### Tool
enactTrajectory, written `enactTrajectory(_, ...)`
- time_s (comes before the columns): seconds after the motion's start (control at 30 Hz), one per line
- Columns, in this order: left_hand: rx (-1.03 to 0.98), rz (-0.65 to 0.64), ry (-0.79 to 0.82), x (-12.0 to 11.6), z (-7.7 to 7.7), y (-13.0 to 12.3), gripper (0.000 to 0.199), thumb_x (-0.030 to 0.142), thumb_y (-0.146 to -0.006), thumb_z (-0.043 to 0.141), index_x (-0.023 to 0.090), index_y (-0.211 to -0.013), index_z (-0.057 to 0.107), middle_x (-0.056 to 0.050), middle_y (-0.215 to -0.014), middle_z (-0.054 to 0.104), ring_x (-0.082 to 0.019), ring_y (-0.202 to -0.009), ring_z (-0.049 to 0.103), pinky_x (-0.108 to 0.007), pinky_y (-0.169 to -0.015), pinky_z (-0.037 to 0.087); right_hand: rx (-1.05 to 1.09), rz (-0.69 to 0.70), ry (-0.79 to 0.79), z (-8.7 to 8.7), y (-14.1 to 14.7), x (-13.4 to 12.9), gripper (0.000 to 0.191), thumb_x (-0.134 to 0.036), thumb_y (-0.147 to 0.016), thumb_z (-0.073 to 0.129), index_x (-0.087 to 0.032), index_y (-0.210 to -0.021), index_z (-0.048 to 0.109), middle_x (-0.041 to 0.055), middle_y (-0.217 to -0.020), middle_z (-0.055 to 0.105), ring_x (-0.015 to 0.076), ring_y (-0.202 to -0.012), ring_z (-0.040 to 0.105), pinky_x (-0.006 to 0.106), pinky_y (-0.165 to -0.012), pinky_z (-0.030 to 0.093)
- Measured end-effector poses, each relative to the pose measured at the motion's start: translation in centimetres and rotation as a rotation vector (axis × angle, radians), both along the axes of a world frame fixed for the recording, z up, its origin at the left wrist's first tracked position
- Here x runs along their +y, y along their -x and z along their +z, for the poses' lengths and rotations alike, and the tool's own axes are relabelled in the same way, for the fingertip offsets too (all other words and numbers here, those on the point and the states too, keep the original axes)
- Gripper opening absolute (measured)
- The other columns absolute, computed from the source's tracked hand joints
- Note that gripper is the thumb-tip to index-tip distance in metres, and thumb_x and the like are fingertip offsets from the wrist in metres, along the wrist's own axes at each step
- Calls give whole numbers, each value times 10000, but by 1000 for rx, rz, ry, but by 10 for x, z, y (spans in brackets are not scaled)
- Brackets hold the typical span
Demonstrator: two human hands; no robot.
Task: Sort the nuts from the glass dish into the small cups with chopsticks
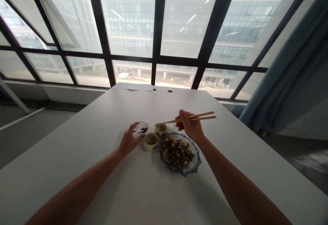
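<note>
My left hand (130, 139) grips a small white cup (138, 127), tilted a little, with a few dark seeds (144, 130) inside. In my right hand (189, 124) is a pair of wooden chopsticks (202, 116), their tips pointing left above a small cream cup (161, 129). Another cream cup (151, 142) with dark lettering stands just in front of it, close to the white cup. What lies in the two cream cups is hard to make out. A scalloped glass dish (192, 169) below my right hand holds a heap of dark seeds and light-brown nuts (177, 152).
The white table (107, 122) stretches toward a large black-framed window (159, 30). Papers (135, 87) lie at its far edge, near two round holes. A blue curtain (279, 57) hangs at the right. A white metal frame (15, 98) stands at the left.
</note>
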State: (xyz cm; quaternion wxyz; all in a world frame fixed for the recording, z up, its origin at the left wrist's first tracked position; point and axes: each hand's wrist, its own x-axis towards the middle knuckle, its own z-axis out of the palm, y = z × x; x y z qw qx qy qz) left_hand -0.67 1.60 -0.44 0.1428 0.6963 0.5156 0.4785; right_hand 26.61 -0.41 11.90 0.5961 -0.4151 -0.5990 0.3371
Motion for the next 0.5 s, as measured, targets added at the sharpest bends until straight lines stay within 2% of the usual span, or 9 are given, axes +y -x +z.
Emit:
enactTrajectory(0.1, -34, -20, 31, 3, -4, 0, 602, 469, -790, 689, 266, -1312, 468, -95, -1332, 615, -257, -1058, 685, -438, -901, 587, -25, -58, 33, 2, -36, -15, 587, -727, -761, 634, -168, -587, 659, 23, -415, 579, 90, -301, 462, 195, -286, 347)
enactTrajectory(0.2, -86, -78, 29, 7, -8, 0, 613, 477, -790, 674, 246, -1316, 462, -103, -1319, 607, -250, -1067, 682, -453, -929, 579, -64, -63, 74, -4, -59, -23, 594, -739, -731, 653, -169, -564, 656, 25, -404, 579, 90, -294, 461, 193, -280, 339)
enactTrajectory(0.27, -97, -75, 11, 10, -11, 0, 621, 469, -778, 684, 223, -1307, 473, -116, -1283, 613, -251, -1068, 676, -462, -933, 576, -101, -32, 92, -9, -64, -25, 587, -735, -735, 652, -169, -578, 664, 26, -419, 590, 94, -312, 477, 195, -294, 354)
enactTrajectory(0.37, -77, 4, -57, 12, -13, 2, 610, 458, -754, 705, 198, -1268, 505, -122, -1196, 616, -258, -1064, 657, -450, -868, 600, -184, 52, 90, -16, -62, -25, 557, -698, -782, 632, -168, -618, 679, 26, -463, 613, 100, -355, 509, 197, -330, 384)
enactTrajectory(0.5, -62, 33, -61, 12, -14, 3, 546, 425, -781, 674, 194, -1247, 509, -83, -1058, 631, -214, -924, 677, -412, -767, 621, -297, 156, 66, -24, -58, -22, 513, -625, -863, 584, -168, -652, 684, 22, -505, 627, 102, -386, 531, 198, -364, 403)
